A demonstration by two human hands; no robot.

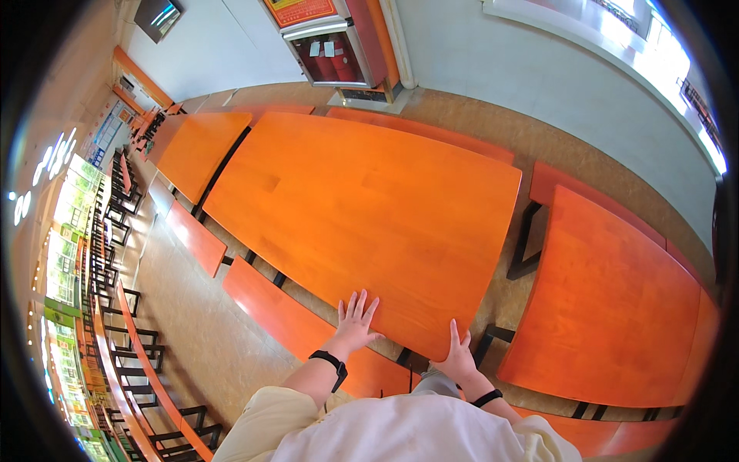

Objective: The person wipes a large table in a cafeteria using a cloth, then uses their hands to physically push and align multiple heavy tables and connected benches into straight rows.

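Before me is a long orange wooden tabletop (358, 202) on a black metal frame. Flat near its front edge lies my left hand (357, 328), fingers spread and a black band with a watch on the wrist. My right hand (459, 355) is against the near right corner of the same tabletop, its fingers pointing along the side edge. Part of its thumb side meets the corner, and whether it grips the wood is hidden. A dark band circles the right wrist. Just below the hands runs an orange bench (323, 329).
A second orange table (612, 300) stands to the right across a narrow gap. Another table (202, 150) adjoins at the left. Benches (427, 136) line the far side, near a fire extinguisher cabinet (329, 55). Rows of black-legged benches (144, 346) stretch along the left.
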